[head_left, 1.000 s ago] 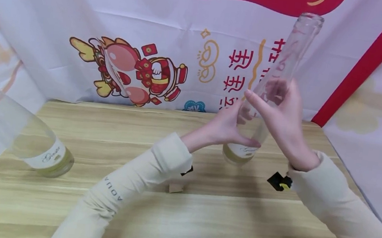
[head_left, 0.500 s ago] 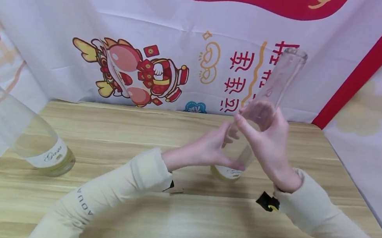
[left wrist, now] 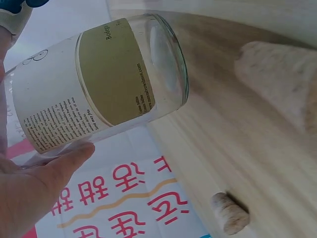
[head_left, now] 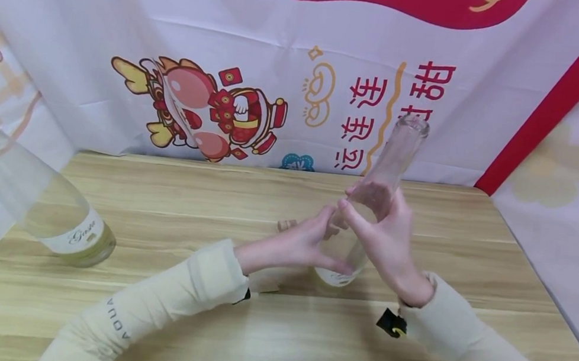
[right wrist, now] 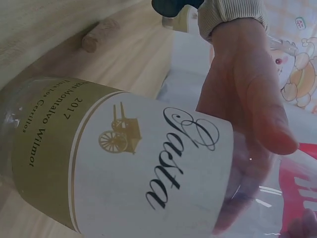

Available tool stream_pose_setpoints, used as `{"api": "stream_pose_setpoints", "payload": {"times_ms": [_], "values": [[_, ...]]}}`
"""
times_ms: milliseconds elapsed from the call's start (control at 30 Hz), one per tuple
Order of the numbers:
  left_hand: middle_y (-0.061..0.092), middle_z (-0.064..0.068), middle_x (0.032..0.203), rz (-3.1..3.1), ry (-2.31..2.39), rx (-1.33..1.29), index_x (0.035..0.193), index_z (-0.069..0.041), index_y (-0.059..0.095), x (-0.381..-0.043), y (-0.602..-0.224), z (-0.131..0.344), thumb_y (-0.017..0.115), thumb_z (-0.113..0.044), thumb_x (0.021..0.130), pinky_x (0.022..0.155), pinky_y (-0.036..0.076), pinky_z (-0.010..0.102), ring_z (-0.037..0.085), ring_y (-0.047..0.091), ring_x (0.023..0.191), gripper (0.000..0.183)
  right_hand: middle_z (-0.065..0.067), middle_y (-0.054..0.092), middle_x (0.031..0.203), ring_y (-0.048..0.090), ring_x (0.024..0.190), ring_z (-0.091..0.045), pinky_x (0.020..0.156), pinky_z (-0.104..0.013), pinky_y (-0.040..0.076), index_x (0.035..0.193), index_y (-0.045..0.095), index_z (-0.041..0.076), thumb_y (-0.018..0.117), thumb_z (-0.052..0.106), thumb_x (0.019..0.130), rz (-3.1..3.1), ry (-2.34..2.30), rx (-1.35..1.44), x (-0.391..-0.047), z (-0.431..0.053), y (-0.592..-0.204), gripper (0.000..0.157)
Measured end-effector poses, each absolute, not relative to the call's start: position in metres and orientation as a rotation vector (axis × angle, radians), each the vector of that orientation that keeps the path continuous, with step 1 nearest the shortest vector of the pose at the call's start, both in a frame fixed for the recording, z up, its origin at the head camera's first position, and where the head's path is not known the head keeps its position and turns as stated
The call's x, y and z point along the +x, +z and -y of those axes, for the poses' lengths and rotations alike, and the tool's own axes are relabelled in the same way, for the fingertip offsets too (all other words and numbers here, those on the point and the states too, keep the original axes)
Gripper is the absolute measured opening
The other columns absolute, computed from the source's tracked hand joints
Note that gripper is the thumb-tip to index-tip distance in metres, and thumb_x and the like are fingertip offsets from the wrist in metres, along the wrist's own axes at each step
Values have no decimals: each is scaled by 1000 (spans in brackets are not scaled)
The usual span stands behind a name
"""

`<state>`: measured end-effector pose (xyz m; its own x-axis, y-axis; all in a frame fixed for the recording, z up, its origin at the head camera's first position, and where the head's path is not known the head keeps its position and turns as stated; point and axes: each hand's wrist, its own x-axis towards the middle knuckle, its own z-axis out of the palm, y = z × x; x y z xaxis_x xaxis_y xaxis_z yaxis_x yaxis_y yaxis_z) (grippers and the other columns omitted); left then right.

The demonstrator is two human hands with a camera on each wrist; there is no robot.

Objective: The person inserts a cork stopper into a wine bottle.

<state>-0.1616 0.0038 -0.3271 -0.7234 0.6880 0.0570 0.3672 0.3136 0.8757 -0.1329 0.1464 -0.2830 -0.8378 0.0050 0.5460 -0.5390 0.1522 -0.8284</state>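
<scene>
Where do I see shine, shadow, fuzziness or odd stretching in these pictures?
Head view: soft shadows and a pale sheen on the table; the bottle at far left slants outward, perhaps from lens distortion. Left wrist view: the nearer cork looks soft. Right wrist view: dimmer, with white glints on the held bottle, its large script crisp.

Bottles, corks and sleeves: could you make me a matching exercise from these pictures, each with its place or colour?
1. Held bottle
2. Other bottle
3. Corks
4. Sleeves

A. Cream-coloured
B. Small and light brown, on the wooden table
C. Gripped by the left hand and right hand
D. At the table's left side, touched by neither hand

Right pairs: 1-C, 2-D, 3-B, 4-A
</scene>
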Motion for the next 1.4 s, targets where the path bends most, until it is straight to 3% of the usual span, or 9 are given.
{"api": "stream_pose_setpoints", "payload": {"times_ms": [467, 633, 733, 900, 1067, 1233, 1400], "values": [[28, 12, 145, -2252, 1322, 932, 133, -15, 22, -161, -334, 6, 77, -30, 72, 103, 34, 41, 31, 40, 125, 83, 3, 61, 92, 60, 88, -18, 87, -28, 47, 101, 50, -9, 68, -15, 69, 1991, 1635, 612, -135, -139, -294, 37], [22, 4, 149, -2264, 1168, 983, 145, -25, 10, -165, -331, 16, 73, -40, 74, 105, 30, 42, 23, 33, 130, 95, 0, 61, 93, 60, 89, -22, 87, -28, 47, 104, 49, -9, 68, -14, 69, 2001, 1623, 589, -135, -139, -295, 41], [30, 1, 146, -2321, 983, 1023, 145, -20, 19, -166, -331, 28, 70, -41, 77, 106, 29, 40, 17, 32, 131, 87, -2, 61, 93, 60, 89, -23, 86, -27, 48, 106, 49, -8, 69, -14, 70, 2019, 1615, 570, -134, -138, -295, 42], [51, 4, 130, -2473, 632, 1075, 129, -9, 49, -161, -337, 46, 69, -33, 80, 99, 40, 35, 18, 48, 118, 58, -8, 62, 93, 60, 89, -21, 86, -26, 47, 106, 49, -8, 69, -14, 69, 2044, 1614, 538, -132, -138, -294, 42], [62, 4, 104, -2550, 461, 1125, 109, -7, 63, -151, -348, 61, 70, -27, 79, 80, 50, 26, 12, 59, 89, 36, -9, 62, 92, 60, 89, -20, 86, -26, 47, 105, 49, -7, 69, -13, 69, 2057, 1610, 518, -132, -137, -294, 41], [56, -3, 72, -2591, 442, 1168, 77, -13, 63, -142, -359, 72, 72, -22, 76, 54, 41, 19, 5, 45, 60, 12, -10, 62, 92, 59, 89, -16, 86, -26, 47, 104, 50, -6, 70, -12, 70, 2062, 1616, 509, -132, -137, -295, 40], [44, -8, 63, -2618, 455, 1178, 67, -15, 56, -139, -365, 76, 71, -14, 73, 49, 34, 19, 5, 38, 56, 16, -11, 62, 93, 59, 89, -14, 86, -25, 47, 104, 48, -8, 69, -12, 70, 2063, 1624, 511, -131, -137, -296, 40]]}}
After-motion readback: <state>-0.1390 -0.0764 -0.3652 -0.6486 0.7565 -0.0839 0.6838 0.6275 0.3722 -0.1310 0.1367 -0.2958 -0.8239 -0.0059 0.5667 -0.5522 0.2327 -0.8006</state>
